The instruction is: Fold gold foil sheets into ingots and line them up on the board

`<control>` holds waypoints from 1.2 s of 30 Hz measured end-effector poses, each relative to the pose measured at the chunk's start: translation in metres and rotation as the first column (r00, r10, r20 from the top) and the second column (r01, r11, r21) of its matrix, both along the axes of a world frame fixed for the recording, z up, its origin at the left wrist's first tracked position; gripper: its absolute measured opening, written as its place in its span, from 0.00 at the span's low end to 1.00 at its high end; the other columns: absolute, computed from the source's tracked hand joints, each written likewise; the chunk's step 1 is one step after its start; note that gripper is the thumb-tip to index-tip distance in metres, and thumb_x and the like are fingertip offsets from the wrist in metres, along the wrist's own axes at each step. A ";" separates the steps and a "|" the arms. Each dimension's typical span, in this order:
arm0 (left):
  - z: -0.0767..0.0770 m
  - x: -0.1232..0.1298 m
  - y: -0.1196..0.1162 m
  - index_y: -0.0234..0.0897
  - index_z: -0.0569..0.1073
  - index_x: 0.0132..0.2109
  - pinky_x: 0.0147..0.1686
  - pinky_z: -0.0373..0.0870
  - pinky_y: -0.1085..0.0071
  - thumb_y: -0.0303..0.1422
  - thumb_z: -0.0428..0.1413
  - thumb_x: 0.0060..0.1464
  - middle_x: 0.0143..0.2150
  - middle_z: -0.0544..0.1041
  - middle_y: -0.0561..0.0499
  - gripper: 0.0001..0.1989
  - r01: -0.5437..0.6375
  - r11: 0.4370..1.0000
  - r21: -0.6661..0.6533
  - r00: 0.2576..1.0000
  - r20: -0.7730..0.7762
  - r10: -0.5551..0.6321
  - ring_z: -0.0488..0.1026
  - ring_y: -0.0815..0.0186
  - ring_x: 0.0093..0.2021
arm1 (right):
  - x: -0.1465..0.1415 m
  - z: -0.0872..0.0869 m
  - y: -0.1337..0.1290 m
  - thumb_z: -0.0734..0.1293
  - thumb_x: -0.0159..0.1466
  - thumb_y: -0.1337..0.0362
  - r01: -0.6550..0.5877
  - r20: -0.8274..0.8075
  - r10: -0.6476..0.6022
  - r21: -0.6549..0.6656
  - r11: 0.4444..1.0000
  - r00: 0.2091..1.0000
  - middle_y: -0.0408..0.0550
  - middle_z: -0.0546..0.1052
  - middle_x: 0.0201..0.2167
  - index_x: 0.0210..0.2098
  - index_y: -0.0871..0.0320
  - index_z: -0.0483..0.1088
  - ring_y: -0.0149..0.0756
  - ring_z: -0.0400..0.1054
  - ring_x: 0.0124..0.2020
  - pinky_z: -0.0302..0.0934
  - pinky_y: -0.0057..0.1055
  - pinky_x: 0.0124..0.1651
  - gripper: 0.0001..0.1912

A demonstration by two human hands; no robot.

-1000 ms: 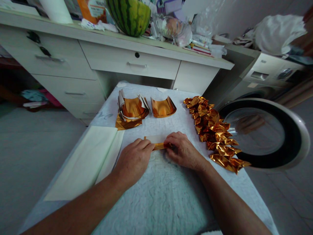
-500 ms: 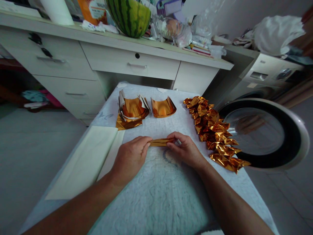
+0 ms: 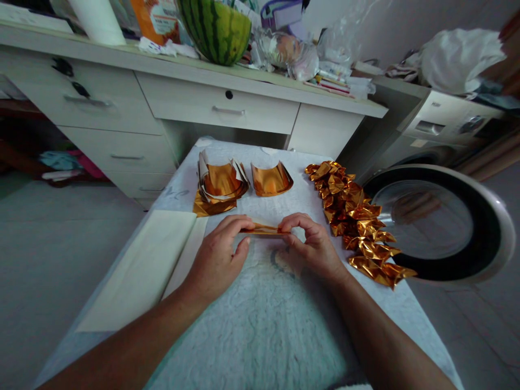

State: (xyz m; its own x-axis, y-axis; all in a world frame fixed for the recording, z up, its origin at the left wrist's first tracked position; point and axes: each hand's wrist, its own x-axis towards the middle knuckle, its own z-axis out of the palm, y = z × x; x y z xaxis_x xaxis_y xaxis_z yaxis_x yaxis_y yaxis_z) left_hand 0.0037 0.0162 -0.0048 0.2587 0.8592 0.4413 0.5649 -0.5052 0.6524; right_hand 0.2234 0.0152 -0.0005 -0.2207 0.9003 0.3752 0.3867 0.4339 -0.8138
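Note:
A narrow folded strip of gold foil paper (image 3: 265, 229) is stretched between my hands above the cloth-covered table. My left hand (image 3: 221, 252) has its fingers on the strip's left end, the thumb a little below and apart from it. My right hand (image 3: 312, 244) pinches the right end between thumb and forefinger. Beyond them lie a stack of curled gold foil sheets (image 3: 221, 181) and a single curled gold foil sheet (image 3: 272, 179). To the right runs a row of folded gold foil pieces (image 3: 351, 208).
Cream paper sheets (image 3: 142, 271) lie along the table's left side. Behind stands a white desk (image 3: 219, 108) with a cut watermelon (image 3: 215, 30) and clutter on top. At the right, a washing machine's round door (image 3: 439, 222) hangs open beside the table edge.
The strip has tilted, so its edge and folds now face me. My left thumb has come away from it, and the left fingers have moved over its top.

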 end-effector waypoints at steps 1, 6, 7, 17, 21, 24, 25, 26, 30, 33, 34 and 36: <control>-0.001 0.000 0.000 0.39 0.71 0.46 0.55 0.69 0.61 0.24 0.52 0.57 0.51 0.74 0.48 0.11 0.010 1.000 0.006 1.000 0.004 -0.010 0.72 0.61 0.55 | -0.001 0.001 -0.001 0.65 0.60 0.73 -0.001 0.053 -0.003 0.076 0.997 0.999 0.44 0.76 0.37 0.35 0.54 0.70 0.37 0.68 0.43 0.57 0.38 0.51 0.08; -0.008 0.002 0.001 0.38 0.69 0.46 0.58 0.67 0.58 0.22 0.53 0.55 0.55 0.68 0.45 0.12 0.084 0.994 -0.069 0.992 -0.092 -0.090 0.67 0.59 0.60 | -0.010 0.002 -0.006 0.64 0.55 0.79 -0.071 0.322 0.006 0.188 0.980 0.947 0.44 0.77 0.38 0.35 0.55 0.69 0.38 0.65 0.44 0.54 0.38 0.50 0.14; -0.010 0.001 0.001 0.38 0.69 0.45 0.58 0.67 0.58 0.22 0.53 0.55 0.55 0.68 0.45 0.12 0.100 0.990 -0.095 0.986 -0.128 -0.111 0.67 0.59 0.60 | -0.012 0.001 -0.007 0.64 0.55 0.79 -0.091 0.374 0.021 0.170 0.981 0.927 0.43 0.76 0.37 0.34 0.55 0.69 0.38 0.64 0.43 0.54 0.38 0.49 0.14; -0.008 -0.002 -0.004 0.39 0.74 0.41 0.55 0.64 0.51 0.26 0.59 0.53 0.50 0.72 0.46 0.07 0.142 0.989 -0.047 0.919 -0.365 -0.150 0.65 0.53 0.54 | -0.015 -0.006 -0.007 0.66 0.58 0.77 -0.202 0.549 0.176 -0.014 0.979 0.817 0.44 0.75 0.33 0.34 0.56 0.72 0.37 0.64 0.41 0.51 0.36 0.47 0.10; -0.007 0.004 -0.007 0.38 0.74 0.39 0.47 0.68 0.57 0.27 0.61 0.53 0.41 0.74 0.49 0.06 0.189 0.970 -0.150 0.920 -0.319 -0.229 0.68 0.56 0.46 | -0.014 -0.007 -0.006 0.68 0.60 0.74 -0.184 0.489 0.179 -0.039 0.982 0.854 0.43 0.75 0.33 0.33 0.56 0.72 0.35 0.64 0.40 0.51 0.35 0.47 0.06; -0.008 0.006 -0.006 0.37 0.74 0.37 0.46 0.67 0.59 0.27 0.59 0.56 0.39 0.74 0.49 0.02 0.184 0.967 -0.177 0.925 -0.301 -0.232 0.68 0.58 0.44 | -0.012 -0.008 -0.005 0.70 0.60 0.73 -0.136 0.455 0.154 -0.074 0.988 0.877 0.42 0.75 0.33 0.33 0.56 0.72 0.36 0.64 0.40 0.51 0.35 0.46 0.06; -0.009 0.007 -0.006 0.37 0.74 0.36 0.45 0.67 0.59 0.26 0.58 0.57 0.38 0.74 0.48 0.02 0.181 0.967 -0.177 0.925 -0.303 -0.228 0.68 0.58 0.44 | -0.011 -0.008 -0.004 0.71 0.60 0.72 -0.119 0.449 0.146 -0.089 0.989 0.881 0.42 0.74 0.34 0.33 0.55 0.73 0.36 0.64 0.41 0.51 0.36 0.47 0.06; -0.009 0.007 -0.006 0.37 0.73 0.35 0.44 0.67 0.60 0.26 0.56 0.58 0.38 0.73 0.49 0.03 0.180 0.968 -0.176 0.925 -0.304 -0.227 0.68 0.58 0.43 | -0.010 -0.008 -0.004 0.71 0.59 0.71 -0.102 0.445 0.138 -0.104 0.989 0.885 0.43 0.74 0.35 0.33 0.55 0.73 0.37 0.63 0.42 0.52 0.36 0.47 0.05; -0.010 0.007 -0.006 0.37 0.72 0.33 0.43 0.66 0.60 0.25 0.54 0.59 0.37 0.72 0.49 0.06 0.150 0.974 -0.172 0.939 -0.284 -0.195 0.67 0.59 0.41 | -0.007 -0.007 -0.003 0.71 0.61 0.69 -0.068 0.432 0.137 -0.172 0.983 0.892 0.45 0.72 0.39 0.33 0.56 0.73 0.38 0.62 0.45 0.52 0.37 0.49 0.03; -0.010 0.008 -0.007 0.37 0.71 0.33 0.44 0.66 0.60 0.25 0.54 0.58 0.37 0.71 0.50 0.06 0.133 0.977 -0.166 0.948 -0.266 -0.175 0.67 0.60 0.42 | -0.007 -0.007 -0.002 0.71 0.62 0.68 -0.052 0.424 0.136 -0.205 0.977 0.895 0.45 0.72 0.38 0.33 0.56 0.73 0.38 0.62 0.45 0.52 0.38 0.50 0.02; -0.010 0.009 -0.007 0.37 0.71 0.32 0.43 0.66 0.60 0.25 0.54 0.58 0.38 0.71 0.50 0.06 0.129 0.978 -0.164 0.949 -0.267 -0.170 0.67 0.60 0.42 | -0.007 -0.006 -0.002 0.70 0.62 0.68 -0.043 0.426 0.131 -0.209 0.977 0.895 0.45 0.72 0.38 0.33 0.56 0.73 0.38 0.61 0.45 0.52 0.39 0.51 0.02; -0.010 0.009 -0.007 0.37 0.71 0.33 0.43 0.66 0.60 0.25 0.54 0.58 0.37 0.71 0.50 0.06 0.120 0.979 -0.164 0.948 -0.275 -0.162 0.67 0.60 0.41 | -0.009 -0.006 -0.003 0.70 0.62 0.68 -0.024 0.437 0.117 -0.212 0.977 0.892 0.45 0.71 0.38 0.32 0.57 0.73 0.38 0.61 0.45 0.51 0.39 0.51 0.02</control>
State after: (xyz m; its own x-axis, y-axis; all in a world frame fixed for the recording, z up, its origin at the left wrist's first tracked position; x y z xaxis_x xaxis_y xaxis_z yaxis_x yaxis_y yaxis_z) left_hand 0.0130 0.0092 -0.0147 0.4786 0.8536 0.2057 0.6680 -0.5060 0.5457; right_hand 0.2142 0.0125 -0.0063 -0.3881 0.9207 0.0406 0.7017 0.3238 -0.6346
